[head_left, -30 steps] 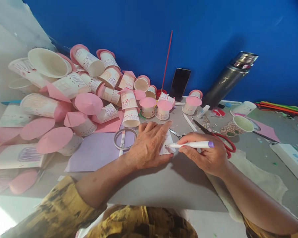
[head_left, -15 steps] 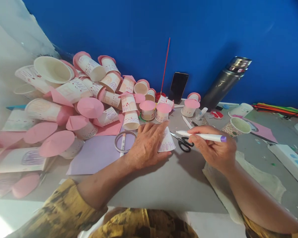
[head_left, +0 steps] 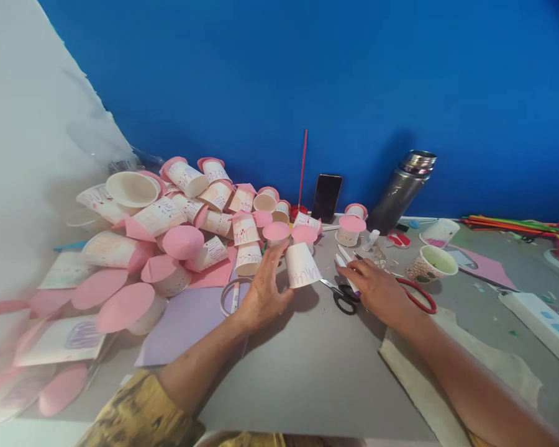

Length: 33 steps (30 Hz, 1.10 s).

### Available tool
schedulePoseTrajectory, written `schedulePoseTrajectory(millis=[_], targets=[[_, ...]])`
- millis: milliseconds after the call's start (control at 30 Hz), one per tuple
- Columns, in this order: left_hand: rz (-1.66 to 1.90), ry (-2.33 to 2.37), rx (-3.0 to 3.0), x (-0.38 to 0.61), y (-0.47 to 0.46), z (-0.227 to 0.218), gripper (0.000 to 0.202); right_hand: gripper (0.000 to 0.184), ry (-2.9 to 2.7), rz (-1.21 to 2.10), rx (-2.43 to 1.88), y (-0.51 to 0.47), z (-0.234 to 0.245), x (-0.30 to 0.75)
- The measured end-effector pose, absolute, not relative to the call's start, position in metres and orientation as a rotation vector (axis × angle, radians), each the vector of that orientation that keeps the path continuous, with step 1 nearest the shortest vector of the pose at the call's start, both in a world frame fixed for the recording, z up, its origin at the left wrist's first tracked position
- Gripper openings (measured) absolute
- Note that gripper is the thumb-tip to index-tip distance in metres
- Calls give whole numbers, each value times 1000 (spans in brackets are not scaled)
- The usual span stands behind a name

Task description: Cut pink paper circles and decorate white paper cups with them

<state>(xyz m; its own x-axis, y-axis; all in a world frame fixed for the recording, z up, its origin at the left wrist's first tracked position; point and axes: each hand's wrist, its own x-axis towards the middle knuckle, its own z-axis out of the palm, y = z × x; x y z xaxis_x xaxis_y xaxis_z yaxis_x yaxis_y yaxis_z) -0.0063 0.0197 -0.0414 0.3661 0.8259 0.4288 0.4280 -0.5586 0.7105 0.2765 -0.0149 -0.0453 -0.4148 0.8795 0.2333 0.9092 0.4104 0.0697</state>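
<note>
My left hand (head_left: 263, 288) is curled against the left side of a white paper cup (head_left: 302, 266), thumb near its rim and fingers by its base. The cup is upside down and tilted, with purple scribbles near its rim and a shadow below it. My right hand (head_left: 375, 288) is low over the table, fingers closed around a white marker (head_left: 342, 267) with a purple end. Another white marker (head_left: 343, 252) lies just beyond it. Between the hands lie black-handled scissors (head_left: 345, 301).
Decorated cups with pink paper brims (head_left: 125, 307) are heaped at the left, beside purple paper (head_left: 181, 329) and a tape ring (head_left: 223, 298). A phone (head_left: 327, 197) and a flask (head_left: 400, 192) stand at the back. A green-lined cup (head_left: 431, 266), red ring (head_left: 428, 301), cloth (head_left: 475, 354) and power strip (head_left: 540, 323) are at right.
My right hand has lowered the marker to the table near the other marker. The cup under my left hand has turned from lying down to tilted upside down. The view has tipped upward.
</note>
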Motion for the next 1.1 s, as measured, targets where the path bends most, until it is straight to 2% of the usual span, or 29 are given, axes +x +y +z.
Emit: schedulePoseTrajectory(millis=[233,400,500,733,900,1100], targets=[[1030,757,1469,-6,26,-36,78,60,-2435,-181,-1608,-13,-53,287],[977,716,1196,-6,25,-34,84,34,-2217,-56,-1544,-8,-53,290],[883,667,1084,-7,23,-34,91,28,-2156,-33,-1525,-5,-54,292],[745,548,1044,-7,17,-33,89,26,-2015,3,-1518,-3,-53,295],[726,559,984,-5,16,-40,79,26,-1935,66,-1543,-2,-50,295],[823,910,1409,1,11,-38,80,30,-1825,163,-1604,1,-53,295]])
